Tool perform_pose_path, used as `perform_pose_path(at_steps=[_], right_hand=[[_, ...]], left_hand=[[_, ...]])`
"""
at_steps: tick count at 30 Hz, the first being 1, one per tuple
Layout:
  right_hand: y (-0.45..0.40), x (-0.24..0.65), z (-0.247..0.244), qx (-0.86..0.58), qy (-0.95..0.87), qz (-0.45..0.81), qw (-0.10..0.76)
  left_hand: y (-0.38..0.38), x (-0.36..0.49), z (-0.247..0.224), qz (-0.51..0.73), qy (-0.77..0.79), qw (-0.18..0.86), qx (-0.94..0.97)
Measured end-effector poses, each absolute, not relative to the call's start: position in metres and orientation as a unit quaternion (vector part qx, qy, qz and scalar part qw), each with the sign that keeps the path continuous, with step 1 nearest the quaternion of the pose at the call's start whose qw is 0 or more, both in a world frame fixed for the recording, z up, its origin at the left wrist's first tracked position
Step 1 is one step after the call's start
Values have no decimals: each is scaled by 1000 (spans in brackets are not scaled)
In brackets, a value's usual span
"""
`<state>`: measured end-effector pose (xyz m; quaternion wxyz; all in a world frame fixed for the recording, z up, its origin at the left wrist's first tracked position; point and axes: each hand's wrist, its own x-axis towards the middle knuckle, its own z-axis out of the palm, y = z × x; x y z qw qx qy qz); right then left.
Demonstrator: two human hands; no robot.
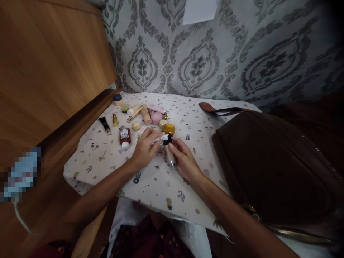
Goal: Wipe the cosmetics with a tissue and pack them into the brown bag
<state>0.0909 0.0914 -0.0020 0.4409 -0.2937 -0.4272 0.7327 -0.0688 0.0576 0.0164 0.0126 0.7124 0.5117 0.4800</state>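
Note:
My right hand (186,161) is wrapped round a small clear bottle (170,156) with a black top, tilted above the patterned tablecloth. Between the pinched fingers of my left hand (145,148) is a crumpled white tissue (162,138), which touches the bottle's black top. Just behind the bottle lies an amber round item (168,128). A dark red bottle with a white cap (125,138) lies to the left of my left hand.
Several cosmetics, among them a beige tube (146,114), a pink round item (156,118) and a black tube (104,125), lie toward the back left. A large dark brown bag (274,165) covers the right side. Wooden furniture (53,53) borders the left.

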Motion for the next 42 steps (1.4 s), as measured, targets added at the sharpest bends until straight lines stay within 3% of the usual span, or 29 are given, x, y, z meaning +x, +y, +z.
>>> perform_pose_path(at_steps=[15,23,28,35,42], right_hand=[[116,102,-9,-321,-346,719,509],[99,97,4,-321,-361,751,450],[95,94,8,-305,-369,752,453],[92,96,6,-305,-389,781,381],[93,92,6,-281,-390,766,427]], left_hand=[[40,-38,-3,320,434,-79,838],[46,-47,5,395,450,-19,801],[48,-52,12,418,468,-18,778],[57,-71,19,460,527,-37,713],[56,-69,15,422,503,-47,753]])
